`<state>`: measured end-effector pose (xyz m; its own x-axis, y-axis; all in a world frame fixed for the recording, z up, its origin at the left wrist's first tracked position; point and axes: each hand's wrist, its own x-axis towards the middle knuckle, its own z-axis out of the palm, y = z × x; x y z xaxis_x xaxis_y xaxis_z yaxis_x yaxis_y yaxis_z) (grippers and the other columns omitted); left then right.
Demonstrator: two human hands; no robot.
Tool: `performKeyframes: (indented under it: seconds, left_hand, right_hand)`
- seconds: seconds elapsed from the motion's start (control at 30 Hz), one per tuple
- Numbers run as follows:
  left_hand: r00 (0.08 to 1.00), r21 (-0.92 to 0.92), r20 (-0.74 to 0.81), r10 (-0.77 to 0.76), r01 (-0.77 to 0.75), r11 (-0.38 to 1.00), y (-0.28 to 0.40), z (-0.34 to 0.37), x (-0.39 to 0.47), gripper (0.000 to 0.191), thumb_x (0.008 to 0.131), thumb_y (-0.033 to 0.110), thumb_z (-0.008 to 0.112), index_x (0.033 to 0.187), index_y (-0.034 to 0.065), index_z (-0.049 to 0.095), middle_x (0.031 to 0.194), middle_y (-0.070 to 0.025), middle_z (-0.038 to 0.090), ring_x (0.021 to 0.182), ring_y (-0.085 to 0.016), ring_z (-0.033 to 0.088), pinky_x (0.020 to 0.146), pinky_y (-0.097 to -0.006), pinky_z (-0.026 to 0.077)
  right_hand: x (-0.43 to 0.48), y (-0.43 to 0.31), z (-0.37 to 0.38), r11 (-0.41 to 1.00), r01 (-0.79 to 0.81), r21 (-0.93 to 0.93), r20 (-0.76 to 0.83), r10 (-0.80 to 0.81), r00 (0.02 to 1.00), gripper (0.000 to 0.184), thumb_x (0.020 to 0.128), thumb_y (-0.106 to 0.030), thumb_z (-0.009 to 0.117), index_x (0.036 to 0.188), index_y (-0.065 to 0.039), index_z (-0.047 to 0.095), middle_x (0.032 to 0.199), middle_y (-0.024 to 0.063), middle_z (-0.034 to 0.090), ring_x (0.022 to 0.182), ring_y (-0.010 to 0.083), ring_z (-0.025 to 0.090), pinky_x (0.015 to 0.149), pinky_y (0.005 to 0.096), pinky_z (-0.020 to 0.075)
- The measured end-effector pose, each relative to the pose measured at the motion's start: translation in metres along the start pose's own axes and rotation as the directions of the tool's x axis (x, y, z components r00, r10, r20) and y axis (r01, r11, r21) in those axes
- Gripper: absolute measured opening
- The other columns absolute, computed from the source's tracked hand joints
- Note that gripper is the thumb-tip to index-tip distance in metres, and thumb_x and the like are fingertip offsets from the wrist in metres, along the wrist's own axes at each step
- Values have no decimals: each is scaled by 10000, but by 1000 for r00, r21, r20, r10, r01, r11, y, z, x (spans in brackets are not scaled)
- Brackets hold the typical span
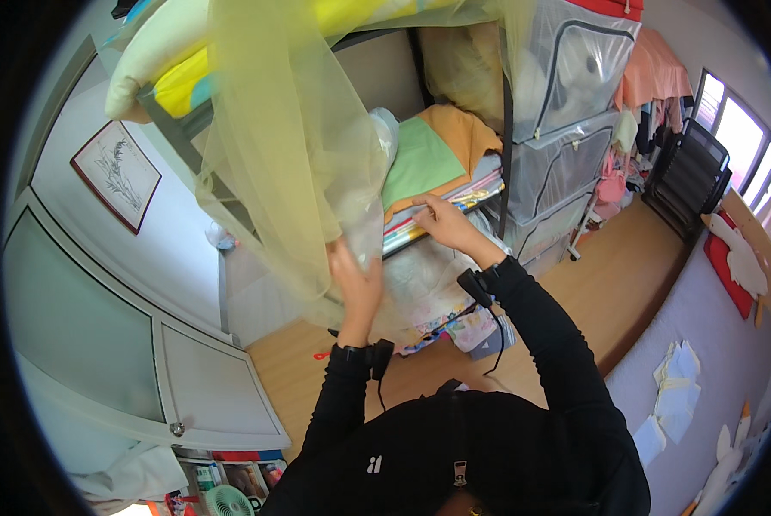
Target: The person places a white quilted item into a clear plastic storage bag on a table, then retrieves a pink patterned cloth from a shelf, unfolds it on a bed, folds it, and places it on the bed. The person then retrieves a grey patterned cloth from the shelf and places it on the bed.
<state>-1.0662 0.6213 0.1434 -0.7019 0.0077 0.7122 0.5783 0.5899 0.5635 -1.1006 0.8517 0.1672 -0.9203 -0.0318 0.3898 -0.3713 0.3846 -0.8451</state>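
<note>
My left hand [357,277] is blurred at the lower edge of a sheer yellow curtain [282,155], which hangs over the left side of a metal shelf rack; whether the fingers grip it is unclear. My right hand [441,220] rests near the front edge of the middle shelf, its fingers bent at a stack of folded fabrics [398,233]. On that stack lie a green folded cloth [424,158] and an orange cloth [466,126]. A clear plastic bag [385,135] shows beside them, partly behind the curtain. Below the shelf sit more wrapped textiles [418,274].
Transparent zippered storage boxes [553,168] stand stacked right of the rack. Farther right are a clothes rack, a black chair [685,180] and a bed [714,322] with a goose plush [737,255]. A white door [211,380] and a small green fan [229,500] are at the lower left.
</note>
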Motion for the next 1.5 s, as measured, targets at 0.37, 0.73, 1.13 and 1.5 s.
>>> performKeyframes:
  seconds: [0.37,0.73,1.13,1.5]
  left_hand:
    - [842,286,161,-514,459,841,-19,-42,44,396,935,301,664,1079,-68,638,860,-120,671,788,-202,629,699,-342,495]
    - [812,-405,164,-560,574,712,22,-8,29,537,892,87,676,1369,-45,468,1245,-141,602,1146,-215,575,978,-325,454]
    - [918,-265,76,-390,396,879,73,109,45,525,871,151,728,1285,-50,477,1158,-154,642,1022,-206,635,858,-334,518]
    - [834,-479,281,-475,551,683,49,90,31,470,917,72,616,1342,-32,443,1164,-105,653,1050,-169,623,919,-313,479]
  right_hand:
    - [119,25,106,991,-17,132,-268,53,962,848,767,-438,803,1275,126,424,1071,283,661,949,395,665,835,379,525]
    - [114,26,57,565,-180,805,15,285,959,485,758,-141,821,1128,82,600,1037,175,688,898,268,681,805,372,542]
    - [95,80,-58,971,-126,201,-66,142,988,383,817,-156,714,1124,58,635,1056,242,671,937,338,666,804,406,541]
    - [100,-22,59,499,467,-730,283,-403,871,575,922,-465,514,1391,-134,548,1452,203,482,1305,457,440,1051,589,344]
